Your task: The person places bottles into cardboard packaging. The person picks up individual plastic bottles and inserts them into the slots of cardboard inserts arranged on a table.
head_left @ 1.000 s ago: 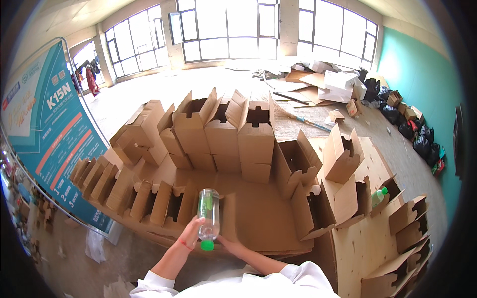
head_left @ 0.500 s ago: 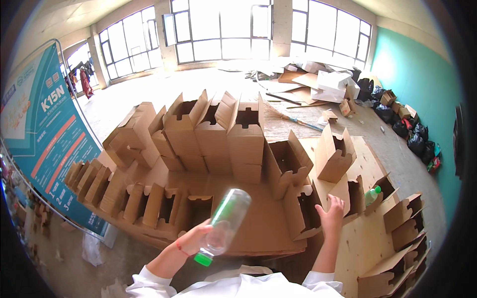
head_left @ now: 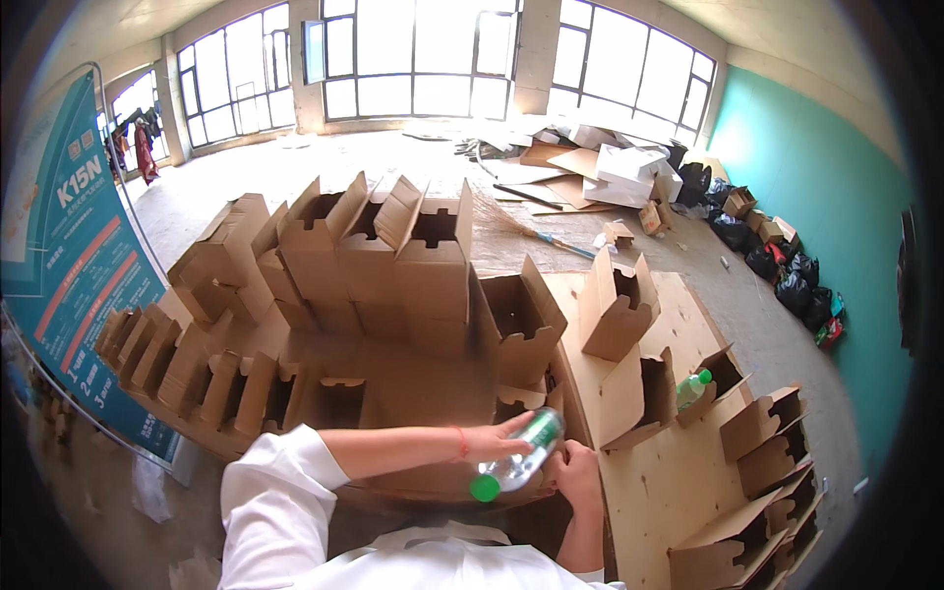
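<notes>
The left hand is clamping its fingers around the clear plastic bottle, right at the near side of an open cardboard carton! The bottle is slanting, green cap toward the wearer; that grip around the body is seemingly leaving both ends free. The right hand is curling its fingers together just beside it, perhaps steadying cardboard; whether they're pinching any, I can't tell. Leftward, more cartons are standing in a row, presumably for easy reach.
</notes>
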`<state>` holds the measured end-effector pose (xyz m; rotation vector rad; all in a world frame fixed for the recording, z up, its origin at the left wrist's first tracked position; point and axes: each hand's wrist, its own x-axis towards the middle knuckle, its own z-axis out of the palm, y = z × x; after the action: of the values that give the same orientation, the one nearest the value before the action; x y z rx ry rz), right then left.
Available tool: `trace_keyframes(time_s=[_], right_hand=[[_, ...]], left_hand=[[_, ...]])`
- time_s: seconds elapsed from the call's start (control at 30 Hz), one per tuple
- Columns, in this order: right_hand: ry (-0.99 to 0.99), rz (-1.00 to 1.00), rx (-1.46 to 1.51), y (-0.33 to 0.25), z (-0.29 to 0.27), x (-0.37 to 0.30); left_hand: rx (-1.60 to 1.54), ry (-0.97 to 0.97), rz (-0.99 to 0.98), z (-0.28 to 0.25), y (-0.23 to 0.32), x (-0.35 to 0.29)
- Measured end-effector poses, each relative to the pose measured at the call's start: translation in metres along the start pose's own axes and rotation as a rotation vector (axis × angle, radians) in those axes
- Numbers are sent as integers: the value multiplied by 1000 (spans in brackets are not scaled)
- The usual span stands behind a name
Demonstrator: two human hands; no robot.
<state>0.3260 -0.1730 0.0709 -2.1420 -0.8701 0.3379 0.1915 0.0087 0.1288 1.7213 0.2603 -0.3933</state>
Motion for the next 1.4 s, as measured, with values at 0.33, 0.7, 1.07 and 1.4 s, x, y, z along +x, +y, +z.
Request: trace_keyframes(time_s=[0.33, 0.7, 1.07, 1.4], right_hand=[[-227, -17, 127, -25, 21, -19], [-191, -83, 189, 10, 19, -10], [-179, -184, 252, 42, 27, -2], [-20, -300, 141, 30, 10, -25]], left_hand=[[-120, 119, -550, -7, -28, 28], [400, 294, -475, 34, -129, 146], [931, -65, -465, 55, -79, 150], [954, 590, 142, 36, -22, 28]])
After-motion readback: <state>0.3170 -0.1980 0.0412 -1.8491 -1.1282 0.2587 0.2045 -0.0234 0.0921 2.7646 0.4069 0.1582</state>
